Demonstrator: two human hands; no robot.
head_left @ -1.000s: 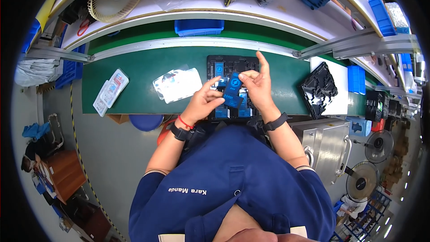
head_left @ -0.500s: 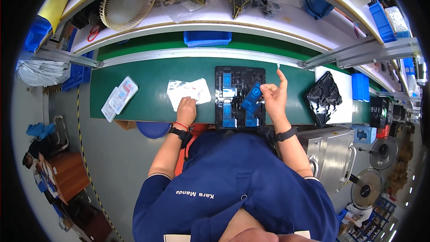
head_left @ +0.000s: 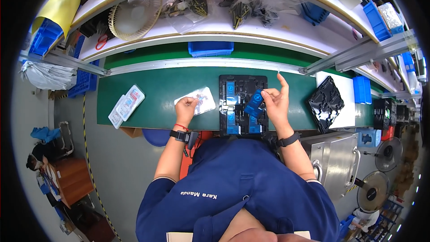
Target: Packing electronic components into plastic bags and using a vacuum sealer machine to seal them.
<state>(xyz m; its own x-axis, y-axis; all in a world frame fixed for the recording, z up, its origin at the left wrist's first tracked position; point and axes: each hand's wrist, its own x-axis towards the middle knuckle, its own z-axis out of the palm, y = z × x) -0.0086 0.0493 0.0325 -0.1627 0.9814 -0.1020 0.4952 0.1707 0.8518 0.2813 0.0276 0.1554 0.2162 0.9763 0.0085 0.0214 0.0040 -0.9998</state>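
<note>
My right hand (head_left: 277, 104) pinches a dark blue rectangular piece (head_left: 254, 103) between thumb and fingers, tilted above a black moulded tray (head_left: 244, 80). Its index finger points up, with a small white bit (head_left: 278, 72) at the tip. Similar blue pieces (head_left: 233, 118) lie in the tray's compartments; the held one partly covers the right side. To the left, my left hand (head_left: 185, 109) is closed in a pinch over white sheets (head_left: 205, 101) on the green table. Whatever its fingertips hold, if anything, is too small to make out.
Flat clear-and-white packs (head_left: 127, 106) lie at the table's left. Another black tray (head_left: 326, 104) rests askew on a white board at the right. Behind runs a shelf (head_left: 286, 31) with bagged parts and a round basket (head_left: 135, 15). A steel cabinet (head_left: 333, 159) stands below right.
My left hand has drawn back leftward across the white sheets, its fingers now curled into a pinch. My right hand keeps the blue piece over the tray. The whole view has shifted slightly.
</note>
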